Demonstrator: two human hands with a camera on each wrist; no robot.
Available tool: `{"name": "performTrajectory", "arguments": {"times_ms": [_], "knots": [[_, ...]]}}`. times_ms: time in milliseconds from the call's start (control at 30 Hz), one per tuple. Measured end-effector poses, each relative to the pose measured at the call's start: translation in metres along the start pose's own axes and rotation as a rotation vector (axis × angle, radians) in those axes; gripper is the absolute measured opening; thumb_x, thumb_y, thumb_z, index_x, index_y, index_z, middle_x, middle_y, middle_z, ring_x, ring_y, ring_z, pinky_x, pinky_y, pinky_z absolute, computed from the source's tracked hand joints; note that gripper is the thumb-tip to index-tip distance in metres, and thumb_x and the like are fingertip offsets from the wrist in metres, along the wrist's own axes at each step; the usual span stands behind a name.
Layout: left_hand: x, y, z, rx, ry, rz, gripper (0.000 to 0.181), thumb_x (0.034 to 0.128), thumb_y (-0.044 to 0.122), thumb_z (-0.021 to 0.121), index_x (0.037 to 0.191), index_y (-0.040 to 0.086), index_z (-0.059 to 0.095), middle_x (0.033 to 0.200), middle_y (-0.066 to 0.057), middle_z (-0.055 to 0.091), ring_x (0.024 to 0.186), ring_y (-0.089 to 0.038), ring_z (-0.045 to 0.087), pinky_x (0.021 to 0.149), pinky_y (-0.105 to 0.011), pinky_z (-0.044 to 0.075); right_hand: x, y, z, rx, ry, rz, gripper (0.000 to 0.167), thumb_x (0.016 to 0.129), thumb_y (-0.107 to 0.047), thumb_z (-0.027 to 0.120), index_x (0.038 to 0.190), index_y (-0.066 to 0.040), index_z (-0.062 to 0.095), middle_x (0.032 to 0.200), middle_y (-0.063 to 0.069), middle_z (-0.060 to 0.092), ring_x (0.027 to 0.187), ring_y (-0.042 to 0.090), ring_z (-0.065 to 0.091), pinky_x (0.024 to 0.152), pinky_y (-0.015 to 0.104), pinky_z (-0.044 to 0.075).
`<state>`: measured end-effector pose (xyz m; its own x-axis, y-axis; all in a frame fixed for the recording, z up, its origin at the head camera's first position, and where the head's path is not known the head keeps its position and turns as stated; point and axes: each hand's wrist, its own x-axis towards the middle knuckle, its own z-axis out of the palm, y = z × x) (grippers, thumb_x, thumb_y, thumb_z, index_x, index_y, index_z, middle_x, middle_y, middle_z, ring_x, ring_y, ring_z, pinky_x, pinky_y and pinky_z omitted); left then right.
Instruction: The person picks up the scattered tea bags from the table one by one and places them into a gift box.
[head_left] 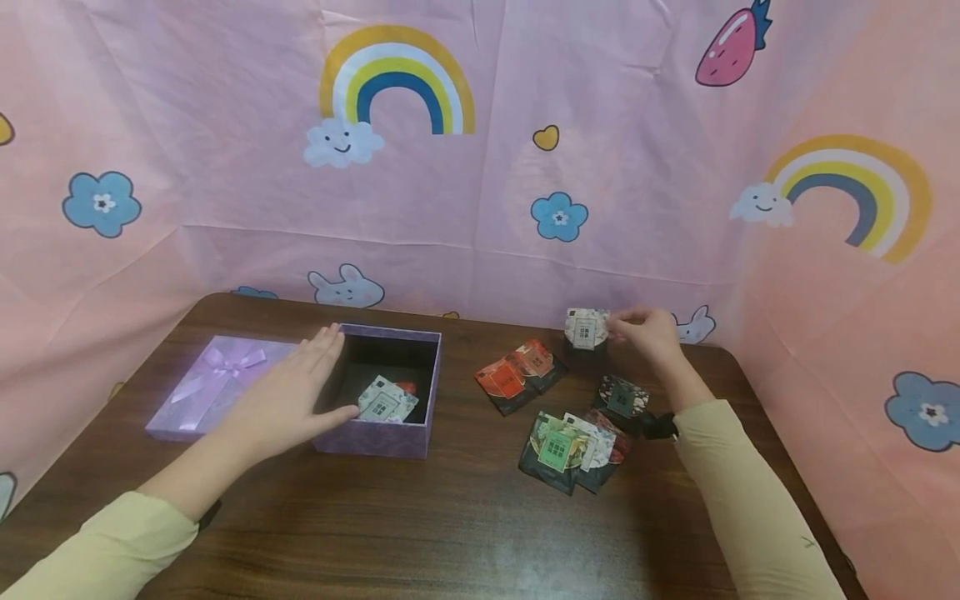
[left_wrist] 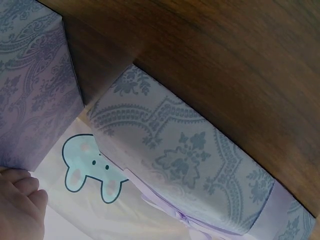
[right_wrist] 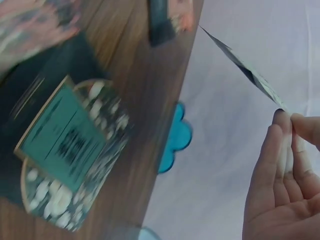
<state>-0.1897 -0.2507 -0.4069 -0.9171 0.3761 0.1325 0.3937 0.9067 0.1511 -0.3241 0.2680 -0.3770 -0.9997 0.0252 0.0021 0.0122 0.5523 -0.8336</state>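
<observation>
To the left of the ribboned lid (left_wrist: 175, 145), a patterned box (left_wrist: 35, 85) is touched at its edge by the left hand (left_wrist: 19, 207). A rabbit (left_wrist: 90, 165) is printed on the pale cloth (left_wrist: 115, 217) beside the lid; opposite, brown table (left_wrist: 200, 55) is seen.

The left hand (head_left: 288, 400) extends, fingers (head_left: 321, 354) straight, thumb (head_left: 336, 417) spread, while the right hand (head_left: 651, 335) pinches.

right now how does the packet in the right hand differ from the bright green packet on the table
The held packet is pinched in the right hand, while the bright green packet lies on the table with no hand on it. The held packet is raised with its front tilted up; the bright green packet rests flat. The held packet has a pale print, the bright green packet a green one. Both show dark lettering.
</observation>
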Motion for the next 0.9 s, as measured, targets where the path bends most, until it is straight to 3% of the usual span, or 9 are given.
{"name": "performTrajectory", "arguments": {"times_ms": [400,733,900], "knots": [[0.0,0.001,-0.001,0.009,-0.001,0.006,0.105,0.0971,0.058,0.069,0.164,-0.01,0.023,0.174,-0.03,0.02,0.161,-0.049,0.024,0.131,-0.063,0.027,-0.006,-0.041,0.034,0.156,-0.069,-0.101,0.035,0.099,-0.012,0.073,0.118,0.017,0.071,0.082,-0.008,0.077,0.069,-0.003,0.073,0.074,0.016,0.064],[0.0,0.0,-0.001,0.026,-0.001,0.013,0.105,0.097,0.058,0.068,0.164,-0.01,0.024,0.173,-0.03,0.022,0.161,-0.049,0.025,0.131,-0.062,0.027,-0.018,-0.076,0.066,0.214,-0.123,-0.137,0.03,0.099,-0.013,0.074,0.116,0.012,0.075,0.1,0.007,0.08,0.076,0.006,0.076,0.087,0.034,0.068],[0.001,-0.002,0.0,0.03,0.005,0.02,0.106,0.0971,0.059,0.068,0.164,-0.01,0.024,0.173,-0.03,0.023,0.161,-0.049,0.025,0.131,-0.062,0.027,-0.025,-0.093,0.082,0.26,-0.149,-0.165,0.028,0.098,-0.013,0.075,0.114,0.01,0.075,0.09,-0.002,0.079,0.075,0.006,0.075,0.081,0.029,0.068]]}}
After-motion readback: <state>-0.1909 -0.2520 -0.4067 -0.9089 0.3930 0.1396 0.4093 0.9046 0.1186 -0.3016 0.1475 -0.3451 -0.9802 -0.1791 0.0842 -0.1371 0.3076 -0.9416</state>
